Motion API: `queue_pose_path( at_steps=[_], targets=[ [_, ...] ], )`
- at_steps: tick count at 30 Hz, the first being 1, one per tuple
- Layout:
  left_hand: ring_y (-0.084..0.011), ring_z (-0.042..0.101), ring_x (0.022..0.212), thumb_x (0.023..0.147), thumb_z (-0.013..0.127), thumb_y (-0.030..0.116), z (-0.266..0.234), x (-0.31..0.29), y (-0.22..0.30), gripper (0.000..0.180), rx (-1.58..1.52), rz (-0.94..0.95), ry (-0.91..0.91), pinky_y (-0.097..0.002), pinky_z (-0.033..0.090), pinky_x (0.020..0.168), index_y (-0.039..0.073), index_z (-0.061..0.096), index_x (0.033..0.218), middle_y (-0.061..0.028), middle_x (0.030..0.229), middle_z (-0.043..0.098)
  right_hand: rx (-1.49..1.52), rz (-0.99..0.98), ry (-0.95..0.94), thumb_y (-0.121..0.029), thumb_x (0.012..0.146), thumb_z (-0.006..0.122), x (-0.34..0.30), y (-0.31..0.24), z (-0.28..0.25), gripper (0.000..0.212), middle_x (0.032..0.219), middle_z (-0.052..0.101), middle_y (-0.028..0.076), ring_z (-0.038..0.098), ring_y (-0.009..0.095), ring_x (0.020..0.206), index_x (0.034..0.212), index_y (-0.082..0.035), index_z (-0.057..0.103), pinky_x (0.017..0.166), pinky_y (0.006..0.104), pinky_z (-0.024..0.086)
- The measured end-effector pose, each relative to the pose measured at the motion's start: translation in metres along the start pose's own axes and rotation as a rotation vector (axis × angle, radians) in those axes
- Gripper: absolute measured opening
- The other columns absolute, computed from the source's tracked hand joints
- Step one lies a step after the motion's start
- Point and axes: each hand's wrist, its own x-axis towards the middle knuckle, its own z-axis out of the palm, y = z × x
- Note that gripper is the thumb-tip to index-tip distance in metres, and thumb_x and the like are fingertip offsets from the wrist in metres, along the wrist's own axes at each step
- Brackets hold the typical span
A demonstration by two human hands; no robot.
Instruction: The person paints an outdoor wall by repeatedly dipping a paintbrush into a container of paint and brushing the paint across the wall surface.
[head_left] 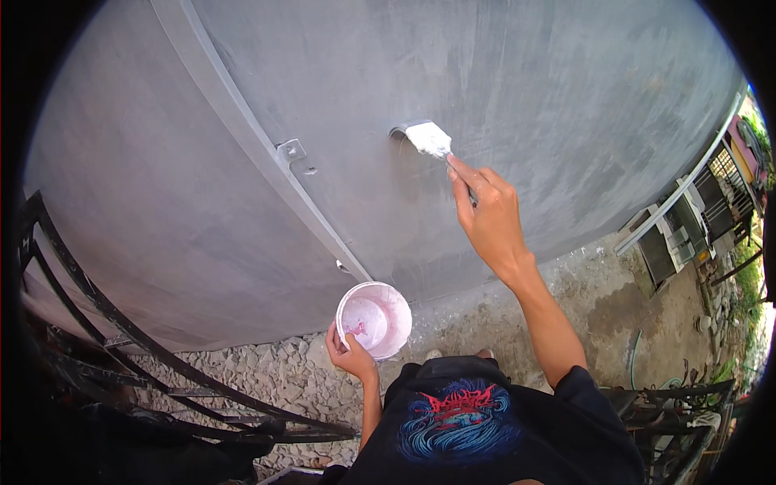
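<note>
My right hand (487, 208) is closed round the handle of a paintbrush (428, 138) whose head is coated white. The brush's bent bristles press against the grey wall (517, 89), on its upper middle part. Low at the foot of the wall, my left hand (353, 356) grips a small bucket (400, 318) by its rim, with the thumb over the edge. Pale pinkish-white stains cover the bucket's inside, and a reddish patch shows near the thumb. How much paint it holds, I cannot tell.
A grey strip (230, 97) runs down the wall on the left, with a small metal bracket (291, 150) beside it. Black metal railing (153, 356) curves through the lower left above gravel (299, 378). Stained concrete (602, 311) lies at right, with stacked items (675, 230) beyond.
</note>
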Motion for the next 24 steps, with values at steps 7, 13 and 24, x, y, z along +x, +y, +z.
queue_pose_path(
  at_steps=[7, 13, 24],
  targets=[
    [-0.0255, 0.063, 0.107, 0.079, 0.046, -0.010, -0.005, -0.004, 0.000, 0.042, 0.012, -0.009, -0.035, -0.0346, 0.047, 0.096, -0.008, 0.056, 0.119, -0.0190, 0.116, 0.064, -0.023, -0.136, 0.266, -0.002, 0.089, 0.065, 0.025, -0.035, -0.014, 0.033, 0.071, 0.054, 0.010, 0.051, 0.020, 0.056, 0.122, -0.006, 0.066, 0.051, 0.0345, 0.041],
    [-0.0239, 0.062, 0.108, 0.082, 0.047, -0.010, -0.007, -0.004, 0.005, 0.039, -0.016, -0.032, -0.024, -0.0337, 0.046, 0.098, -0.008, 0.056, 0.120, -0.0175, 0.114, 0.063, -0.099, 0.227, -0.356, -0.008, 0.092, 0.061, -0.105, 0.045, 0.061, 0.027, 0.083, 0.064, 0.020, 0.062, 0.035, 0.068, 0.118, -0.001, 0.067, 0.064, 0.0427, 0.048],
    [-0.0244, 0.065, 0.106, 0.080, 0.048, -0.010, -0.007, 0.035, 0.017, 0.039, -0.044, 0.037, -0.071, -0.0325, 0.049, 0.094, -0.010, 0.057, 0.119, -0.0208, 0.114, 0.066, 0.313, 0.382, -0.734, -0.011, 0.089, 0.065, -0.127, -0.032, -0.019, 0.027, 0.093, 0.069, 0.023, 0.066, 0.036, 0.080, 0.114, -0.002, 0.069, 0.075, 0.0389, 0.051]
  ],
)
